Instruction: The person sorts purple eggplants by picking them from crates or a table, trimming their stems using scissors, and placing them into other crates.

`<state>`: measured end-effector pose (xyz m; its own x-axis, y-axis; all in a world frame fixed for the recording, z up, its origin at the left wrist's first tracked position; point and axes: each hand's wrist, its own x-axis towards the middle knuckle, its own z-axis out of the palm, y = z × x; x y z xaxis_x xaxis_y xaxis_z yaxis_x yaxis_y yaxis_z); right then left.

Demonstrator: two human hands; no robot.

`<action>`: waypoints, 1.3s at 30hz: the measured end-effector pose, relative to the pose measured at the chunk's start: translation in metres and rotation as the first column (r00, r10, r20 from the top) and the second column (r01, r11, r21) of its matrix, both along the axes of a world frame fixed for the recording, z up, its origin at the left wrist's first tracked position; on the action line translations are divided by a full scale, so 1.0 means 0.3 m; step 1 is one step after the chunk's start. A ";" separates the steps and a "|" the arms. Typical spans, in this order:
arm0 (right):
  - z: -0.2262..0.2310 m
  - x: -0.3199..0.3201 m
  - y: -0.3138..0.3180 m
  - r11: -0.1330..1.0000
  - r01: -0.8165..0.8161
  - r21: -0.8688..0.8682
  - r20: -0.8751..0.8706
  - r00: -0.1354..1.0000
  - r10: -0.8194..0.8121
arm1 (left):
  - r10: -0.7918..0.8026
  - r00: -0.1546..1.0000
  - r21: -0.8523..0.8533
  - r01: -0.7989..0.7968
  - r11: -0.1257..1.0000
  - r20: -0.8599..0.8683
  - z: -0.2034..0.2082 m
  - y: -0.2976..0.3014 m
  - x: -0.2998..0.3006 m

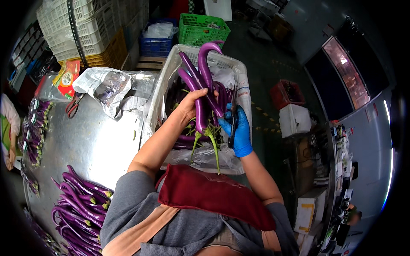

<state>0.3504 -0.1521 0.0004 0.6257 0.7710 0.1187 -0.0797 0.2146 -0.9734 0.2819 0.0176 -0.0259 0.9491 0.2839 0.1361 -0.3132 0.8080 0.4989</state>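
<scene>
My bare left hand [194,102] is wrapped round a few long purple eggplants [204,68], lifted above a large white crate [154,100]. Their green stems hang toward me, and one eggplant curves at its far end. In a blue glove, my right hand [240,128] grips a pair of scissors [233,123] with dark handles, its blades pointing away from me. The gloved fingers are close beside the end of one held eggplant; whether they touch it I cannot tell. More eggplants [183,140] lie in the crate below, partly covered by my hands and clear plastic.
On the metal table [100,141] at left lie a heap of eggplants [81,209], red-handled scissors [73,106] and a plastic bag [109,87]. Bagged eggplants [36,132] line its far-left edge, near another person's hand [10,158]. Green [200,32] and blue [157,46] baskets stand beyond the crate.
</scene>
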 end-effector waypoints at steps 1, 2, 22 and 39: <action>0.002 0.010 -0.004 0.999 -0.032 0.029 -0.151 0.988 0.036 | -0.016 1.000 -0.021 0.016 1.000 0.011 -0.005 0.005 0.003; 0.008 0.021 -0.011 1.000 -0.012 -0.027 -0.103 0.995 0.009 | -0.032 0.999 -0.042 0.033 0.999 0.022 -0.007 0.008 0.007; -0.039 0.051 -0.078 0.992 -0.008 -0.127 0.249 0.968 0.040 | 0.146 0.968 0.257 -0.092 0.962 -0.202 0.085 -0.082 0.031; -0.016 0.303 -0.479 0.852 0.504 0.139 0.078 0.852 -0.517 | 0.080 0.954 -0.069 -0.104 0.992 -0.288 -0.071 0.107 0.044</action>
<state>0.4411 -0.2957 -0.0045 0.9057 0.3242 0.2733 0.1750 0.3012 -0.9374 0.2952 0.0495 -0.0471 0.9143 0.3711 -0.1625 -0.2438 0.8243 0.5110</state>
